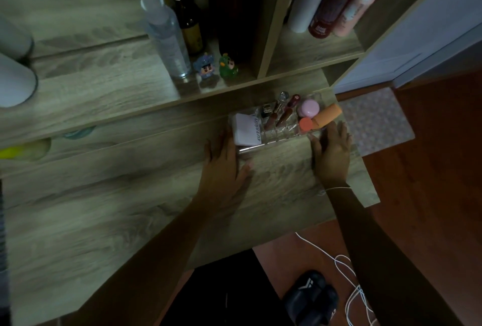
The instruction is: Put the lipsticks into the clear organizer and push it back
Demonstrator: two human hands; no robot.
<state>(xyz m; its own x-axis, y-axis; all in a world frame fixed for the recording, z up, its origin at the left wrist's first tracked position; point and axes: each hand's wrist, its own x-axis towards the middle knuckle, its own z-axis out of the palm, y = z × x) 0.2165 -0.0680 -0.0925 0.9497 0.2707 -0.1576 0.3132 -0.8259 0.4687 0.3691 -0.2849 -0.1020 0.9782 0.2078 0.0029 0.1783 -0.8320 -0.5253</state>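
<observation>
- Clear organizer is sitting on wood-grain desk, near its back right corner, just below the shelf edge.
- Lipsticks are lying tilted in the middle slots of the organizer, dark red tubes, caps pointing up and back.
- White box with printed lettering is filling the organizer's left end.
- Pink round pot, small coral pot and orange tube are sitting in the right compartments.
- Left hand is lying flat, fingers spread and released, fingertips touching the organizer's front left corner beside the white box; gripping nothing.
- Right hand is lying flat too, fingers extended and loose, fingertips resting against the organizer's front right edge; thin white string is circling the wrist.
- Two small figurines, one blue and one green, are standing on the shelf behind, next to a clear spray bottle.
- White cable is trailing on the red floor under the desk.
</observation>
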